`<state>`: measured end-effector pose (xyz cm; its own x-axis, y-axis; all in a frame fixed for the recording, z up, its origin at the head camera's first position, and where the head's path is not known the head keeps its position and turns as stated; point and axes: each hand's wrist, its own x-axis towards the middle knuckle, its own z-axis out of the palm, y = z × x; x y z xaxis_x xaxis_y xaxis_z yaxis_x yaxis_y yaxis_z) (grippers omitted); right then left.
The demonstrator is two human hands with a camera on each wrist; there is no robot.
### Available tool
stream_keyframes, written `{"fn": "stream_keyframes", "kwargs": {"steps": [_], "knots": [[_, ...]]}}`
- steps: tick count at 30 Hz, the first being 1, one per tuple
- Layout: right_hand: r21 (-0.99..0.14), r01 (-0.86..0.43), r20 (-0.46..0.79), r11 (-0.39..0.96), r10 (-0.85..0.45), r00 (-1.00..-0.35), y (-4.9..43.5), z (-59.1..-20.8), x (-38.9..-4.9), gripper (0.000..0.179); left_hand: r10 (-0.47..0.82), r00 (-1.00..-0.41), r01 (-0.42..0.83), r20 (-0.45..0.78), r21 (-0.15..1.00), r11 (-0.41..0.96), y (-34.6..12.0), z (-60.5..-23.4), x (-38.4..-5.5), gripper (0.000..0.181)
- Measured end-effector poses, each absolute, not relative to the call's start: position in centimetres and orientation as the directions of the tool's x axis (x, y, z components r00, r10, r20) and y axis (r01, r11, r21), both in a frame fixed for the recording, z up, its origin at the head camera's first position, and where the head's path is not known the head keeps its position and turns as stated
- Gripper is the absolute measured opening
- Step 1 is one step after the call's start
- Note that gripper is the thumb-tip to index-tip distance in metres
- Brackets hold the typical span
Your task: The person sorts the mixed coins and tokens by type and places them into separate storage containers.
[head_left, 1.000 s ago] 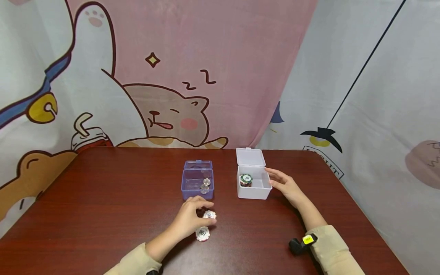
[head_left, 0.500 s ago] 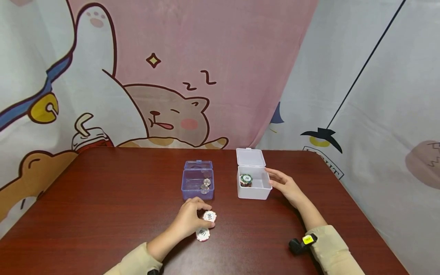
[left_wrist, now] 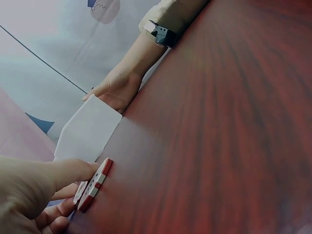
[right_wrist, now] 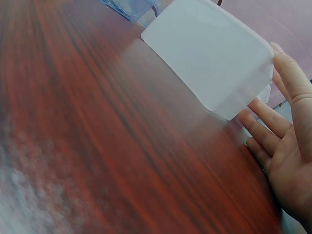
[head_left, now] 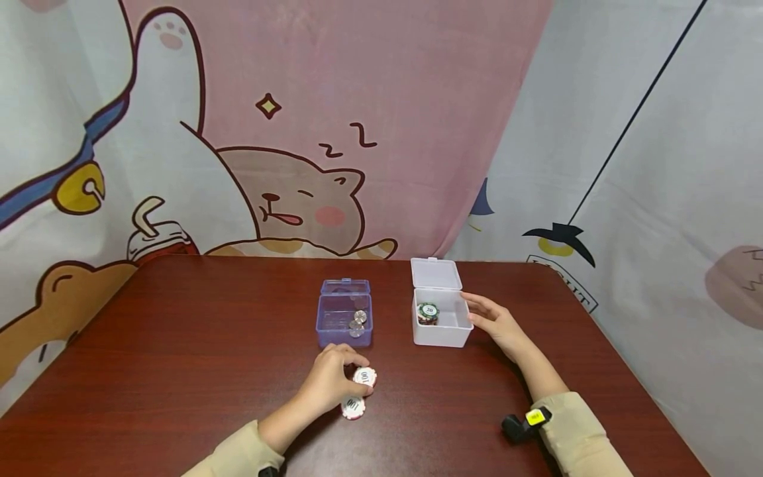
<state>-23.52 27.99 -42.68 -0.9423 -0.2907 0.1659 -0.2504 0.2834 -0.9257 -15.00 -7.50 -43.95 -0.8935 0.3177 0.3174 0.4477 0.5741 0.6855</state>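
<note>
Two white poker chips marked 100 lie on the table in front of the blue box. My left hand [head_left: 330, 379] pinches the farther poker chip [head_left: 365, 376] between thumb and fingers. The nearer poker chip [head_left: 353, 408] is partly covered by the thumb side of that hand. In the left wrist view the red-and-white chip edge [left_wrist: 96, 185] shows at the thumb tip. My right hand [head_left: 499, 328] rests with nearly straight fingers against the right side of the open white box [head_left: 441, 336]. Inside that box a green-edged chip marked 20 [head_left: 428, 311] tops a stack.
A translucent blue box [head_left: 326, 336] with its lid raised stands left of the white box and holds several silver coins [head_left: 357, 324]. Both boxes stand on the dark red wooden table [head_left: 208, 331]. A printed curtain [head_left: 417, 132] hangs behind the table.
The left thumb and fingers have closed in slightly around the farther chip. My right hand stays at the white box. The head view has shifted a little.
</note>
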Motion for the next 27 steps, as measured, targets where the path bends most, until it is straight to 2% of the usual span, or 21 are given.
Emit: {"fn": "stream_keyframes", "kwargs": {"steps": [11,20,27], "knots": [[-0.926,-0.232,0.147,0.298,-0.283,-0.948,27.4,-41.5,-22.6,0.046,0.314,-0.888,0.457,0.335,0.711,0.534,-7.1,-44.1,-15.0,0.036],[-0.927,-0.238,0.155,0.289,-0.283,-0.947,28.3,-43.3,-23.9,0.047,0.306,-0.861,0.509,0.407,0.701,0.5,-5.8,-44.0,-14.8,0.036],[-0.927,-0.247,0.165,0.283,-0.284,-0.945,28.8,-44.3,-24.5,0.048,0.309,-0.859,0.511,0.407,0.716,0.477,-4.3,-43.3,-14.8,0.036]]}}
